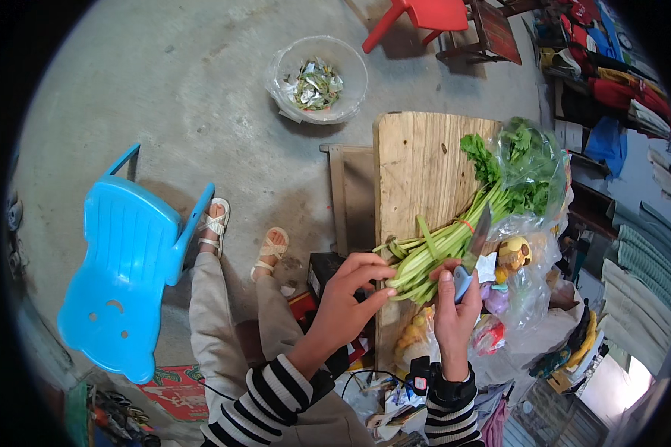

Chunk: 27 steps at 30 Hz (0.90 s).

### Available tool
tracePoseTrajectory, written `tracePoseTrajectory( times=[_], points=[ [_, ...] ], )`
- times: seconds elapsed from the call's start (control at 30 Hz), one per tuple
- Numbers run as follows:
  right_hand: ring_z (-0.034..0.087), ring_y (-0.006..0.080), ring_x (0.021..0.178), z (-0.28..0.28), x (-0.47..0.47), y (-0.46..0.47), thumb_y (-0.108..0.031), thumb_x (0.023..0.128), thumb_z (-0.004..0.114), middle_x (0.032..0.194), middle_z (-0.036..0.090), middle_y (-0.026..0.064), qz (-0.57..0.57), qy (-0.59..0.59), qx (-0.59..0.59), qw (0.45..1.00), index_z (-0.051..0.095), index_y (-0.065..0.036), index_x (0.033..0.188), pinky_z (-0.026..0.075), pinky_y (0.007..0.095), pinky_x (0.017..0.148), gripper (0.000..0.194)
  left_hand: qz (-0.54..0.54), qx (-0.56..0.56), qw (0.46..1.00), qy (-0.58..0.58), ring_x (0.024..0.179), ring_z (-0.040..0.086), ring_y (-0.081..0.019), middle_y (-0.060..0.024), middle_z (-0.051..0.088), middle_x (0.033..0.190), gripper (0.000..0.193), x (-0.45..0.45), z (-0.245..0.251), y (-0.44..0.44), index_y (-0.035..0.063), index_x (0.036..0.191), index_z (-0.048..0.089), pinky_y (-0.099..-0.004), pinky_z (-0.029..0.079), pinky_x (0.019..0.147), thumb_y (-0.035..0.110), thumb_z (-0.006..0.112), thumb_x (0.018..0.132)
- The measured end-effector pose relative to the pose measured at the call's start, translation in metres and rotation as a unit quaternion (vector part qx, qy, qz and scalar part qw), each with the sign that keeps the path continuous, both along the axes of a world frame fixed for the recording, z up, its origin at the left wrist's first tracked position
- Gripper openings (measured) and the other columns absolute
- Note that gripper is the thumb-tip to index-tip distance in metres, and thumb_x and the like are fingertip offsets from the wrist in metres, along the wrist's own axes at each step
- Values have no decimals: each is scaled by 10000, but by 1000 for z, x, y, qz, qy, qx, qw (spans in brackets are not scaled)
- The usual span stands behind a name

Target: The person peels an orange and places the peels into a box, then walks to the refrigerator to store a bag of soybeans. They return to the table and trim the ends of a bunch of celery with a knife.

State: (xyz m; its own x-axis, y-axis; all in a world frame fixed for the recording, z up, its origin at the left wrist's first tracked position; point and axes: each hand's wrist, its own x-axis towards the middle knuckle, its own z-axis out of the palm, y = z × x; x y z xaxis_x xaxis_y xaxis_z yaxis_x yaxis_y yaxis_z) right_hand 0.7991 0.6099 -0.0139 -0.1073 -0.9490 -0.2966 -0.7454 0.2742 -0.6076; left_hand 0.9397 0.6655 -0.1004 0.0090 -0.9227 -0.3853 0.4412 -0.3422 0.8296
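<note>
A bunch of celery (pixel 481 209) lies across a wooden table (pixel 414 162), its stalks bound by an orange band (pixel 466 226). Clear plastic (pixel 528 148) covers part of its leafy end, away from me. My left hand (pixel 355 288) has its thumb and fingertips on the stalk ends at the table's left edge. In my right hand (pixel 456 321) is a knife, gripped by its light-blue handle (pixel 462 280). Its blade (pixel 480 232) points away from me, over the right side of the stalks. One loose-looking stalk piece (pixel 426 237) crosses the bunch.
A lined bin (pixel 358 84) holding scraps stands on the floor beyond the table. To the left is a blue plastic chair (pixel 123 274). A red stool (pixel 439 14) is at the top. Bagged orange fruit (pixel 411 338) and a yellow toy-like object (pixel 514 252) sit near my right hand.
</note>
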Motion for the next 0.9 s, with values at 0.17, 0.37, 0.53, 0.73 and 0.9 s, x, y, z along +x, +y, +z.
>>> tracePoseTrajectory(
  times=[0.17,0.37,0.53,0.73,0.9],
  points=[
    [491,69,716,0,-6,9,-128,950,543,842,610,21,9,38,6,999,554,-13,1039,396,213,633,146,1,52,998,-29,858,589,-193,-87,550,1041,214,2,-10,-10,36,1060,621,-281,475,732,13,586,850],
    [537,112,644,-4,-16,16,-124,931,568,725,584,59,15,49,-32,998,575,-7,1031,426,265,581,155,-151,-129,920,-337,886,551,-249,-85,484,956,277,3,-8,-42,80,1036,598,-330,490,672,33,620,763],
    [536,110,676,5,-33,26,-117,932,569,747,596,62,26,108,-7,994,580,1,1030,431,252,615,154,-183,-146,908,-347,933,542,-234,-76,477,951,237,7,-17,-45,84,987,584,-330,497,685,53,584,752],
    [535,148,628,2,-43,37,-123,892,627,726,575,85,24,138,-8,990,583,-7,1028,430,282,570,184,-174,-179,891,-378,934,546,-227,-71,486,965,240,2,-21,-39,88,973,588,-321,500,692,48,574,737],
    [540,224,608,-5,-35,29,-252,773,773,710,551,130,-9,166,23,986,542,1,1004,434,330,562,413,-164,-214,877,-399,910,536,-234,-71,505,997,234,-1,-23,-33,91,956,600,-326,472,713,63,584,724]
  ],
)
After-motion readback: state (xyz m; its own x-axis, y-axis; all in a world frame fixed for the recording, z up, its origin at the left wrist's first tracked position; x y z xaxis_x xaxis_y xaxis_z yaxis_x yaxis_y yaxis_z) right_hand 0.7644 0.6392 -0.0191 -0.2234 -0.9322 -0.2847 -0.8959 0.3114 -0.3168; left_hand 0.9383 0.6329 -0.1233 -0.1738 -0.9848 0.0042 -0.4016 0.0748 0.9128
